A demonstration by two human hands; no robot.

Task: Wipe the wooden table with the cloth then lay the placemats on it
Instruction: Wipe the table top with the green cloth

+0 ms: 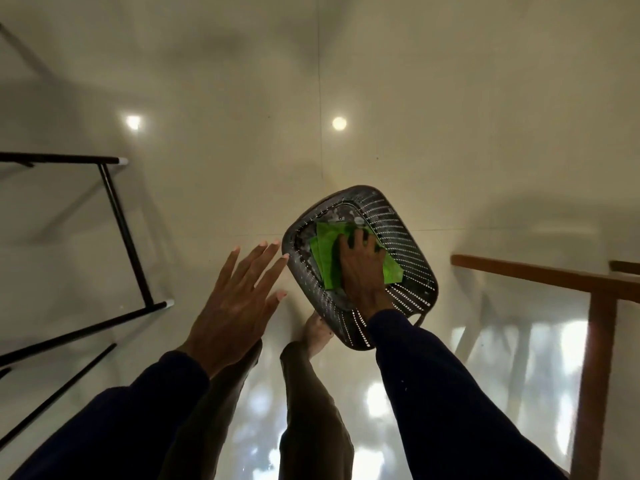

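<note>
Right hand [360, 268] flat on green cloth [327, 261] in basket [398, 233] — left hand [235, 299] spread, empty, at 9 o'clock.

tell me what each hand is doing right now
Left hand: open, fingers spread, holding nothing, beside the basket.
Right hand: inside the basket, fingers on the green cloth; whether it grips the cloth cannot be told.

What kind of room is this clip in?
Probably a home dining or living area: glossy pale tiled floor, a wooden table frame at right, a black metal rack at left, and a slotted basket on the floor.
</note>
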